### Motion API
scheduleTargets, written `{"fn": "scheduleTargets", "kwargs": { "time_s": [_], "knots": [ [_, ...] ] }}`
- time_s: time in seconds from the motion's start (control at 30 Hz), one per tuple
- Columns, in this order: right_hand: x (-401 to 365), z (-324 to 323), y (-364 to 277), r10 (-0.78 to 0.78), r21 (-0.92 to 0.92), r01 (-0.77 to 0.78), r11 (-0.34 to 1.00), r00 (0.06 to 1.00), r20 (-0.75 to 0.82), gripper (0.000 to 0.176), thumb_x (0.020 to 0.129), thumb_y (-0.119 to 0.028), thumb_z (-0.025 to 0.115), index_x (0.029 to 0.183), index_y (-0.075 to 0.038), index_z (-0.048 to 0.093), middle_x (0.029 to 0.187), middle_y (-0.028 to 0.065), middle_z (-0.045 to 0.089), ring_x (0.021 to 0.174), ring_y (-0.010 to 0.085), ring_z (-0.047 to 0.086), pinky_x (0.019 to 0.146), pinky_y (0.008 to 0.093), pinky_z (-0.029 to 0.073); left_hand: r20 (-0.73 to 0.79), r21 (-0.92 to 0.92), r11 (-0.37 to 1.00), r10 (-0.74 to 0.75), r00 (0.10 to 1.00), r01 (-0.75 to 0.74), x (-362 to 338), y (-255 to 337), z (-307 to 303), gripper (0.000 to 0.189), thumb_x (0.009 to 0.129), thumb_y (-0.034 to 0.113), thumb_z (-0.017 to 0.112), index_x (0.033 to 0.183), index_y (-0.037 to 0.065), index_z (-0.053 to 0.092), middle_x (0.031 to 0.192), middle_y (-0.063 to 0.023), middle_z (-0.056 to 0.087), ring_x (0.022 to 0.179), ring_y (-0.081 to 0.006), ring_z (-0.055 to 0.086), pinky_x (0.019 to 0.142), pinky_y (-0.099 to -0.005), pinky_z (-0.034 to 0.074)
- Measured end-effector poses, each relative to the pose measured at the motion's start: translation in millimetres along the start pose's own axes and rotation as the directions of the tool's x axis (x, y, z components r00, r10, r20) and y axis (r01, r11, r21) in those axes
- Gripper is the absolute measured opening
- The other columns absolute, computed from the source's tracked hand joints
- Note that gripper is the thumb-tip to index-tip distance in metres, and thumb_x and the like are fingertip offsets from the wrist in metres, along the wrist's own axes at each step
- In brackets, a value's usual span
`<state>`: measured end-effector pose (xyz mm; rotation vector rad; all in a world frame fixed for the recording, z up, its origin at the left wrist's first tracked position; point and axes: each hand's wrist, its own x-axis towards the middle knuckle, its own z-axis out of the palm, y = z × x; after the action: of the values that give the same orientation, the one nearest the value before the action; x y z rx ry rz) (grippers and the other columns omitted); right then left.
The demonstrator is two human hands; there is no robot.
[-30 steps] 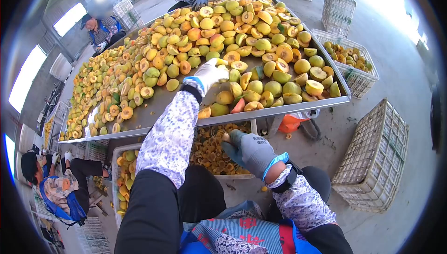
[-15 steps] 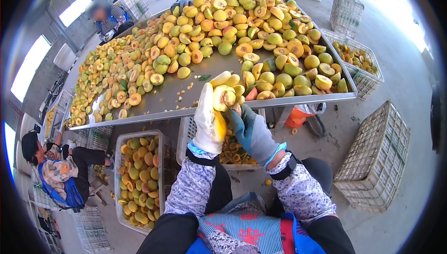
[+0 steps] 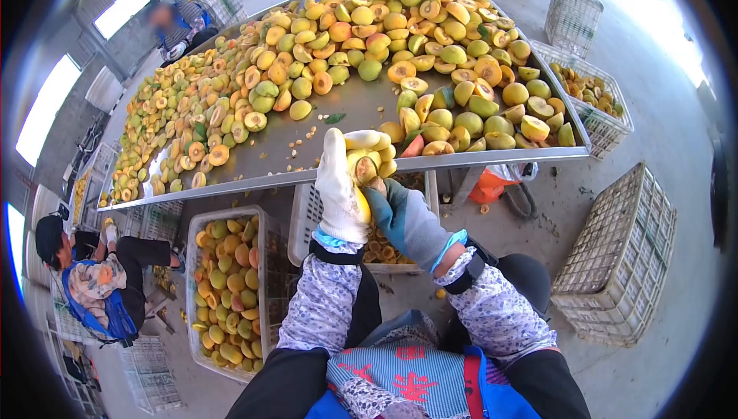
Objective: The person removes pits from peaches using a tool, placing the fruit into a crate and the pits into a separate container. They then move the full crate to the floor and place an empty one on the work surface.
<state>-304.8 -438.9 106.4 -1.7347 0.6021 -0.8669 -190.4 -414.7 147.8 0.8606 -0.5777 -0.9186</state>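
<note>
A long steel table [image 3: 261,161] carries heaps of whole and halved fruit [image 3: 430,42]. Near left stands a white crate [image 3: 227,215] of whole fruit beside a seated person [image 3: 96,288]. An empty wire crate [image 3: 615,257] lies at right.

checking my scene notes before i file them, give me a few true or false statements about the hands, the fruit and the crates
The left hand, in a white glove, holds a peach half. True.
The right hand wears a red glove. False: its glove is blue-grey.
The metal table carries many cut peaches. True.
The white crate below the table's near edge is empty. False: it holds whole peaches.
</note>
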Motion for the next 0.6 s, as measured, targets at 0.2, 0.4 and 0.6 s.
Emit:
{"fn": "scheduleTargets", "kwargs": {
  "time_s": [0.2,0.4,0.6],
  "knots": [
    [-5,5,-3,0.176,0.171,-0.199,0.965,0.974,0.145,0.041,0.107,-0.035,0.048,0.098,0.001,0.065,0.075,0.0054,0.065,0.069,0.0117,0.055,0.064,0.0296,0.048,-0.047,0.167,0.982,0.091,0.995,-0.082,-6,4,6,0.055,0.106,0.049,0.041,0.099,-0.001,0.064,0.096,-0.0169,0.071,0.082,-0.0247,0.070,0.072,-0.0353,0.060],
    [-4,-12,-27,0.383,0.137,-0.448,0.883,0.858,0.342,0.052,0.106,-0.050,0.042,0.085,-0.006,0.061,0.063,-0.0007,0.053,0.050,0.0083,0.047,0.044,0.0268,0.037,0.136,0.220,0.967,0.100,0.986,-0.128,5,3,-10,0.059,0.106,0.045,0.045,0.078,-0.002,0.067,0.084,-0.0169,0.071,0.071,-0.0221,0.068,0.063,-0.0304,0.055],
    [-8,-23,-28,0.446,0.363,-0.813,0.455,0.561,0.698,0.051,0.105,-0.059,0.036,0.076,-0.018,0.045,0.053,-0.0068,0.032,0.036,0.0054,0.024,0.031,0.0224,0.018,0.209,0.252,0.954,0.110,0.972,-0.163,9,-2,-12,0.057,0.105,0.039,0.053,0.067,-0.001,0.071,0.069,-0.0101,0.071,0.060,-0.0098,0.061,0.060,-0.0261,0.048]
  ]
}}
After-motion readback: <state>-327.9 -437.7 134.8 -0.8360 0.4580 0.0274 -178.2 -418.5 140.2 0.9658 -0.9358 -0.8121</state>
